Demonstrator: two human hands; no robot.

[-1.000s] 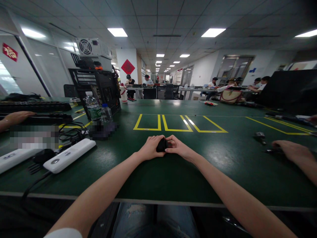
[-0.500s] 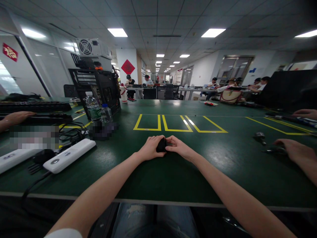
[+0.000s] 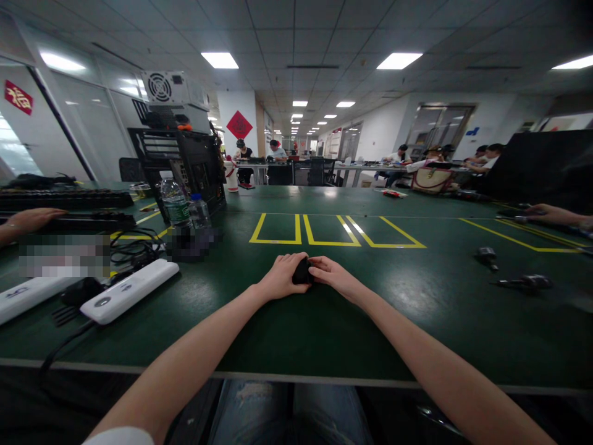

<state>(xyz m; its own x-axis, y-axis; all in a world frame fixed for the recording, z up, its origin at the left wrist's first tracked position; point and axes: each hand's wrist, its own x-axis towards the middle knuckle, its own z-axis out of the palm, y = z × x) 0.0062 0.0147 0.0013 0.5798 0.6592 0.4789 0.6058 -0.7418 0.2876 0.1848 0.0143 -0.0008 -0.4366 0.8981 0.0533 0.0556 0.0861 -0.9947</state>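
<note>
Both of my hands rest on the green table mat (image 3: 324, 321) in front of me, closed together around a small black object (image 3: 302, 271). My left hand (image 3: 281, 277) wraps its left side with curled fingers. My right hand (image 3: 334, 275) pinches its right side with fingertips and thumb. Most of the object is hidden between the fingers, so I cannot tell what it is. Yellow outlined boxes (image 3: 324, 232) are painted on the mat just beyond my hands.
White power strips (image 3: 130, 290) with black cables lie at left, behind them water bottles (image 3: 175, 201) and a black computer frame (image 3: 185, 161). A small tool (image 3: 525, 282) and a dark part (image 3: 486, 253) lie at right. Other people's hands reach in at far left (image 3: 32, 219) and far right (image 3: 551, 214).
The other person's hand at the right has lifted off the small tool and left the near edge; another hand now shows farther back at the right. My hands have barely moved.
</note>
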